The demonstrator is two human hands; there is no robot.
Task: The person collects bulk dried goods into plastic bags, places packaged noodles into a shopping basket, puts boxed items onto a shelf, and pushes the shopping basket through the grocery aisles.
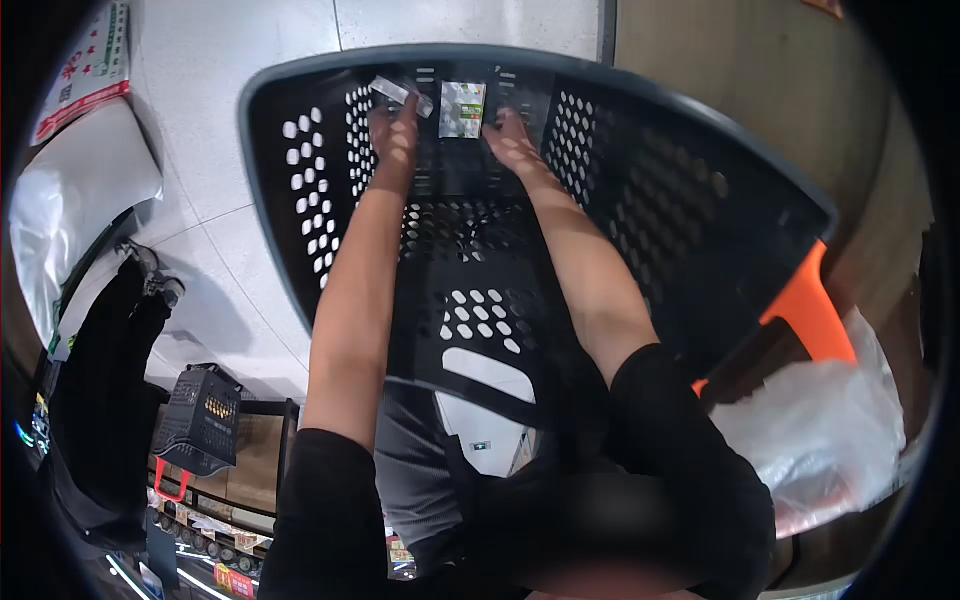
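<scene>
Both my hands reach deep into a large black shopping basket with perforated walls. My left hand is closed on a small whitish packet, its thumb lying across it. Between my hands, a white and green packet lies against the basket's far inner side. My right hand is just right of that packet, thumb close to its edge and fingers apart, with nothing seen in its grasp. Shade inside the basket dims the fingers.
The basket's orange handle hangs at the right beside a clear plastic bag. A smaller black basket with a red handle stands lower left. Another person in dark clothes is at the left, near a white bag. Pale tiles cover the floor.
</scene>
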